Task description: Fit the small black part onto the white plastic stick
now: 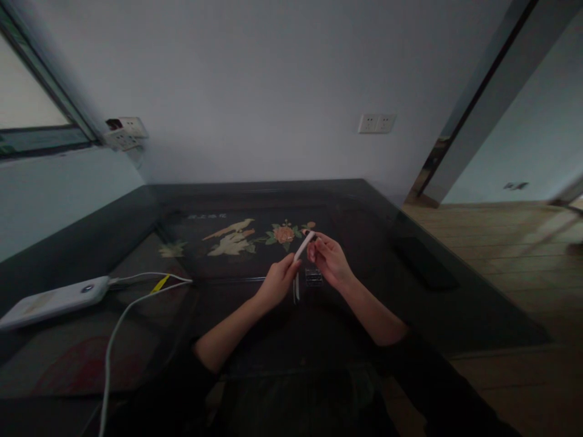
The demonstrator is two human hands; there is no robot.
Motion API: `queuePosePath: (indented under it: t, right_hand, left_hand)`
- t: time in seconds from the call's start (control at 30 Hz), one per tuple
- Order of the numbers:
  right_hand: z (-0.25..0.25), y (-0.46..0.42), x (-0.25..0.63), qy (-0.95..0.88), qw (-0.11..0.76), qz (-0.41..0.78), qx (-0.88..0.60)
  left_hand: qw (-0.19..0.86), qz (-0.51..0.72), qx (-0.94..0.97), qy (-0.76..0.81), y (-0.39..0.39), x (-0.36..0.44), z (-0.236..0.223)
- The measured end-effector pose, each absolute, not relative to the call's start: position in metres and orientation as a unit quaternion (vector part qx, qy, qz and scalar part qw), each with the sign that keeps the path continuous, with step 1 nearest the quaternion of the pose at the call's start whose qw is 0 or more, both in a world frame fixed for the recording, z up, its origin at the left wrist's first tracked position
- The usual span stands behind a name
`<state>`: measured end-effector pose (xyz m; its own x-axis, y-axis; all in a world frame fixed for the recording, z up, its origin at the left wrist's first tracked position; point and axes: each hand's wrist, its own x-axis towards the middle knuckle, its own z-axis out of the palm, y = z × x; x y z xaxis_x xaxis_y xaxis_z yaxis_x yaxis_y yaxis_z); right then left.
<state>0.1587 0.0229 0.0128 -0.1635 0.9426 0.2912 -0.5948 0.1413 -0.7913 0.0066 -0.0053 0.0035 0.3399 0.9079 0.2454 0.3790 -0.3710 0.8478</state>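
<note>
Both my hands are raised over a dark glass-topped table (455,303) with a bird and flower picture under the glass. My left hand (277,280) is closed round a thin white stick-like object (301,250), holding its lower part. My right hand (328,258) pinches the upper end of the same white object between its fingertips. Just below the hands a small clear plastic box (313,277) lies on the glass.
A white power bank (54,299) lies at the left of the table with white cables (113,340) running toward me. A dark flat object (423,261) rests near the right edge. Wall sockets (376,123) sit on the back wall; wooden floor lies to the right.
</note>
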Motion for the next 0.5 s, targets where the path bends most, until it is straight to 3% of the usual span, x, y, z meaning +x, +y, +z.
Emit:
queuePosePath:
  t: [0.5]
  right_hand:
    - [0.014, 0.022, 0.159, -0.442, 0.615, 0.609, -0.236]
  left_hand:
    - [0.343, 0.387, 0.726, 0.453, 0.001, 0.005, -0.003]
